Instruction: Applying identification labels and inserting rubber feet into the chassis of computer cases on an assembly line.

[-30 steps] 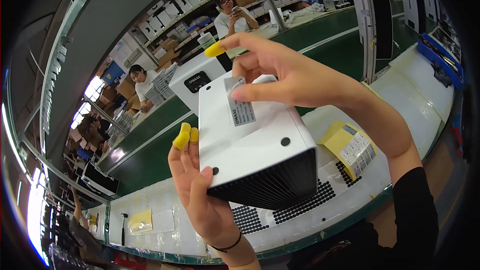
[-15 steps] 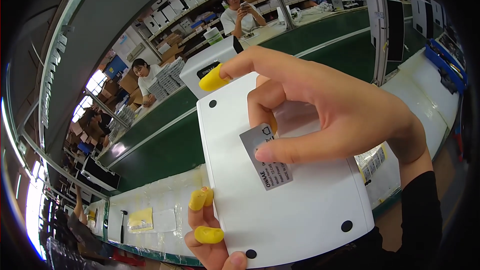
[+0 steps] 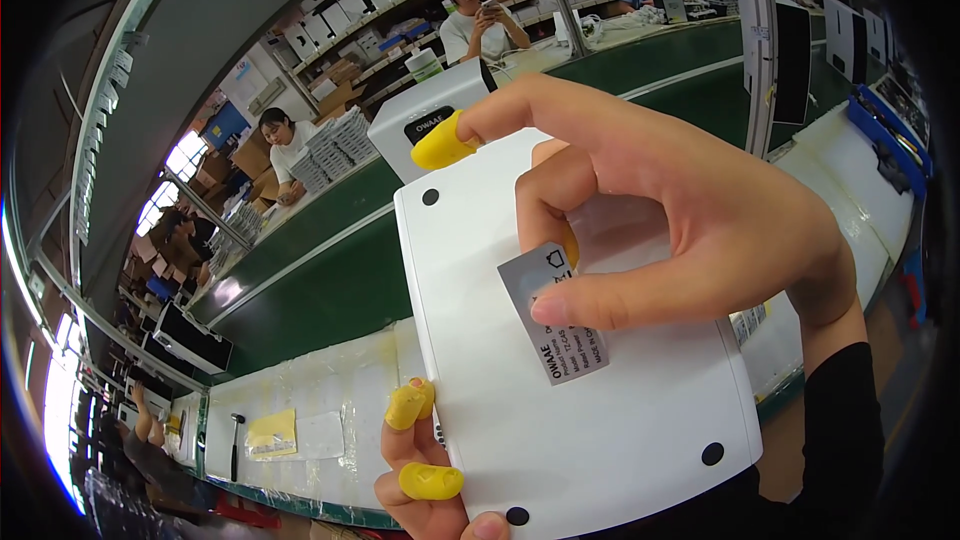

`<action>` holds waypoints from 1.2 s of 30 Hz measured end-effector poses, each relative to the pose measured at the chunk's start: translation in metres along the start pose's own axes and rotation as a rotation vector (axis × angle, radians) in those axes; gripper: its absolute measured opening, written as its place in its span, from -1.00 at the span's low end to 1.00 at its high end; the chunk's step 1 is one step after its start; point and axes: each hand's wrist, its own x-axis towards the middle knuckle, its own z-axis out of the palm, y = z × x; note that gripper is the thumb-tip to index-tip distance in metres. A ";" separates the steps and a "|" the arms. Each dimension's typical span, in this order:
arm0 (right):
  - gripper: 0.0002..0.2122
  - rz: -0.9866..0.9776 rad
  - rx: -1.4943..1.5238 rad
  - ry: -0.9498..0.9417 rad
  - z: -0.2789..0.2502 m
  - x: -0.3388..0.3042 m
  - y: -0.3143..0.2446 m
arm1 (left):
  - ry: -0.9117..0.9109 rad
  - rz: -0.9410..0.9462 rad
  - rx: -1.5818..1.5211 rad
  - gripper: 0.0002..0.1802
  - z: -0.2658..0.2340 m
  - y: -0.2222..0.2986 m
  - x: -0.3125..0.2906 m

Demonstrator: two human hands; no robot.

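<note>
A white box-shaped device [image 3: 640, 420] fills the middle, its flat face with round black feet turned toward me. My left hand [image 3: 425, 485] grips its lower left edge, with yellow finger cots on the fingers and the thumb at the lower corner. In my right hand [image 3: 710, 210] a silver-grey printed label [image 3: 572, 352] is pinched between the thumb and a bent finger. The label lies over the device's face; whether it is stuck down I cannot tell. The right index finger, in a yellow cot, stretches past the device's far edge.
Beyond the device stands another white device [image 3: 400, 130] with a black badge, beside a green conveyor belt [image 3: 320, 290]. On the plastic-covered bench at left lie a hammer [image 3: 236, 440] and a yellow sheet [image 3: 272, 435]. A blue tray [image 3: 885, 135] sits far right. Several people work across the belt.
The device, both hands and the label have shifted slightly to the right in the picture. My grip on the device and the label looks the same.
</note>
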 end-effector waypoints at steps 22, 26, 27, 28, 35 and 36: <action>-0.74 -0.676 -1.042 -0.018 -0.008 -0.002 -0.004 | -0.447 -0.327 -0.202 -0.52 -0.031 0.020 0.022; -0.66 -0.412 -1.129 0.047 -0.001 0.015 -0.006 | -0.230 -0.294 -0.127 -0.56 -0.019 0.021 0.013; -0.66 -0.404 -1.142 0.054 -0.008 0.017 0.001 | -0.226 -0.291 -0.144 -0.56 -0.019 0.030 0.021; -0.71 -0.461 -1.241 0.243 -0.019 0.019 0.012 | -0.149 -0.706 -0.451 -0.67 -0.019 0.044 0.034; -0.65 -0.090 -0.604 0.561 -0.020 -0.036 0.038 | -0.128 -1.010 -0.564 -0.52 -0.020 0.032 0.041; -0.60 -0.218 -0.450 0.462 -0.010 -0.051 0.049 | -0.144 -0.979 -0.493 -0.67 -0.020 0.028 0.044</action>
